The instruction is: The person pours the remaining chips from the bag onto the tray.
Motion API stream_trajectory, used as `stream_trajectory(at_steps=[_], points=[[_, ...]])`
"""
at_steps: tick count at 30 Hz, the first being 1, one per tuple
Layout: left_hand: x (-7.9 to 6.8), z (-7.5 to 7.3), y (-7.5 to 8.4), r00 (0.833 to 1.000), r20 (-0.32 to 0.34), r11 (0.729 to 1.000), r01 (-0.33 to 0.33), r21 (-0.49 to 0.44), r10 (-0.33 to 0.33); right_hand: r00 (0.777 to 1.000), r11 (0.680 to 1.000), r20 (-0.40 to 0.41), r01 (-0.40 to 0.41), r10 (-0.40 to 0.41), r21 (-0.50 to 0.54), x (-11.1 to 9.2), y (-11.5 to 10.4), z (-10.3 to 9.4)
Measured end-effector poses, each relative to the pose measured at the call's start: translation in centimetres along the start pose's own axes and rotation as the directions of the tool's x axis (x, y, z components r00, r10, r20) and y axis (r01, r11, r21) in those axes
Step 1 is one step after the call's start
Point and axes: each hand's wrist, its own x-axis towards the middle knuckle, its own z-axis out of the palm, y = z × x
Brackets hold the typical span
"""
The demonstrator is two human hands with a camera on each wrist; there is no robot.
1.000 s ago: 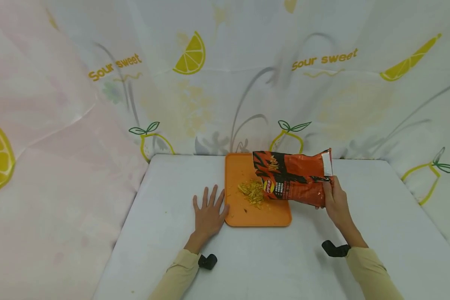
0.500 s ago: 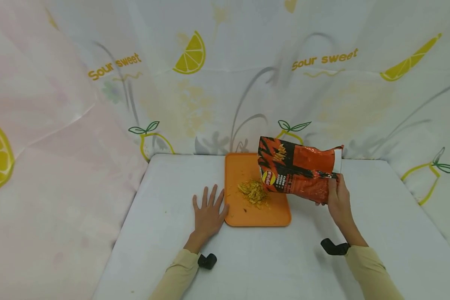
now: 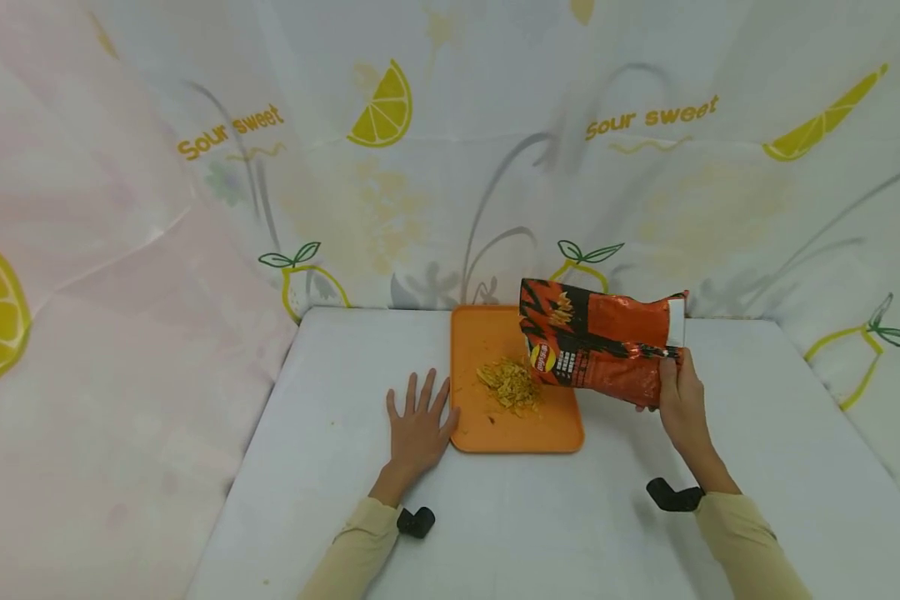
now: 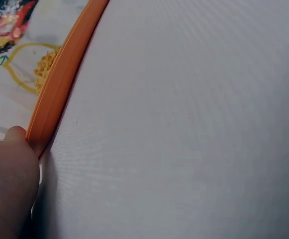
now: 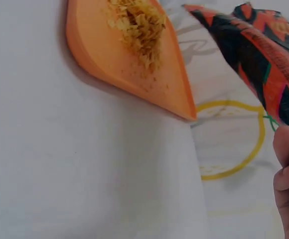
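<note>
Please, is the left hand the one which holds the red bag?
No, the right hand grips the red bag, while the left hand lies spread at the edge of the orange tray.

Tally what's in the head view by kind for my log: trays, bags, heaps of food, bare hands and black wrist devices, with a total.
Orange tray: 1
Red-and-black bag: 1
Heap of yellow bits: 1
Hands: 2 (left hand, right hand)
Black wrist devices: 2
Total: 7
</note>
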Motion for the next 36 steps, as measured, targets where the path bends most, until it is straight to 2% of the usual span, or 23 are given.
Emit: stream_trajectory(at_steps=[7,10,13,15,21,27,29,32,34,36], points=[[-0.1,-0.4,0.3,1.0,0.013,1.0,0.005,-0.027,-0.004,0.999,0.999,0.005,0.033,-0.033,-0.025,0.0,0.3,0.2],[-0.2,-0.6,0.4,1.0,-0.005,0.999,-0.003,-0.04,0.003,0.998,0.999,-0.06,0.008,-0.005,0.047,-0.1,0.0,0.5],[-0.2,-0.6,0.3,1.0,-0.005,0.999,-0.002,-0.033,0.002,0.991,0.992,-0.132,0.016,0.0,0.122,0.0,-0.4,0.6],[-0.2,-0.6,0.3,1.0,0.002,1.0,0.004,-0.025,-0.004,0.989,0.992,-0.149,0.031,-0.012,0.122,0.2,-0.5,0.8],[-0.2,-0.5,0.2,1.0,0.013,1.0,0.003,-0.027,-0.003,0.99,0.998,-0.126,0.064,-0.067,-0.03,0.2,-0.4,0.9],[-0.2,-0.6,0.2,1.0,0.01,1.0,0.007,-0.019,-0.007,0.987,0.989,-0.154,0.074,-0.054,0.126,0.2,-0.6,0.6],[-0.2,-0.6,0.2,1.0,0.016,1.0,0.009,-0.013,-0.009,0.991,0.99,-0.114,0.088,-0.075,0.113,0.3,-0.5,0.5],[-0.2,-0.6,0.3,1.0,0.024,1.0,0.009,-0.015,-0.008,0.993,0.994,-0.053,0.107,-0.106,0.023,0.1,-0.2,0.4],[-0.2,-0.7,0.3,1.0,0.027,1.0,0.007,-0.02,-0.006,0.994,0.995,-0.051,0.096,-0.096,-0.001,0.0,-0.1,0.4],[-0.1,-0.6,0.3,1.0,0.02,1.0,0.004,-0.022,-0.004,0.995,0.997,-0.072,0.074,-0.072,0.024,0.0,-0.3,0.4]])
